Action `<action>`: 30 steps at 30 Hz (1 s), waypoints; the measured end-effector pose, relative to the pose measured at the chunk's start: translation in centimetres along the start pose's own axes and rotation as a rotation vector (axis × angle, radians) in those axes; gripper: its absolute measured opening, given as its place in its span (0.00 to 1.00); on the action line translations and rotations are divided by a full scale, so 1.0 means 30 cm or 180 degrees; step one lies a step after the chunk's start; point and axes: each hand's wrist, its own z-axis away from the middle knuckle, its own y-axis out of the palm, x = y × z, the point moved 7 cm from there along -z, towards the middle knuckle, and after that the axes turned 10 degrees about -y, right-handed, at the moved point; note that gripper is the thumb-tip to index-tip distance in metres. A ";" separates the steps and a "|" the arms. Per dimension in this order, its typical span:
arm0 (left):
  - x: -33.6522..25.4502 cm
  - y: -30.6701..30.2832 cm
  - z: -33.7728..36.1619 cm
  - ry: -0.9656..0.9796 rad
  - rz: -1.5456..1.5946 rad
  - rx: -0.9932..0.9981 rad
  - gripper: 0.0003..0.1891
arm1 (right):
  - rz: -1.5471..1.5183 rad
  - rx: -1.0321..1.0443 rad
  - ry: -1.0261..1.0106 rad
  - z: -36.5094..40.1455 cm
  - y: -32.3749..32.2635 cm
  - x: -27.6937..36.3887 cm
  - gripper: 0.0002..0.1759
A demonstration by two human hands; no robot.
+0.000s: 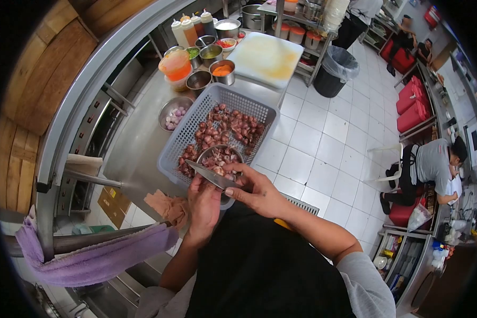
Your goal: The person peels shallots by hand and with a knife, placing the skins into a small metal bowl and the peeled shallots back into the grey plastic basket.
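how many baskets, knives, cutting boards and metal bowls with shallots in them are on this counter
grey basket: 1
knife, in the right hand: 1
white cutting board: 1
metal bowls with shallots: 2
total: 5

A strip of bare steel counter (135, 153) is left open to the left of the grey basket (185, 130). Farther along, passage is blocked by a bowl of shallots (175, 114), a cluster of metal containers (212, 53) and a white cutting board (265, 58). The basket's near corner is crossed by a knife (212, 177).
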 end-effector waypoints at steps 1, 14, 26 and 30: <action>0.001 0.002 0.002 0.0016 0.0046 -0.0023 0.15 | 0.0050 -0.0041 -0.0072 0.000 -0.001 -0.002 0.27; -0.025 0.059 0.041 0.0331 -0.0121 -0.0021 0.14 | 0.0288 -0.0370 -0.0661 -0.015 0.007 0.039 0.21; 0.003 0.044 0.063 0.0488 -0.0368 -0.0010 0.15 | -0.0629 -0.0314 -0.0087 -0.036 0.002 0.009 0.13; 0.000 0.068 0.036 0.0228 -0.0116 0.0179 0.13 | -0.1427 -0.0159 0.0663 -0.043 -0.024 -0.050 0.12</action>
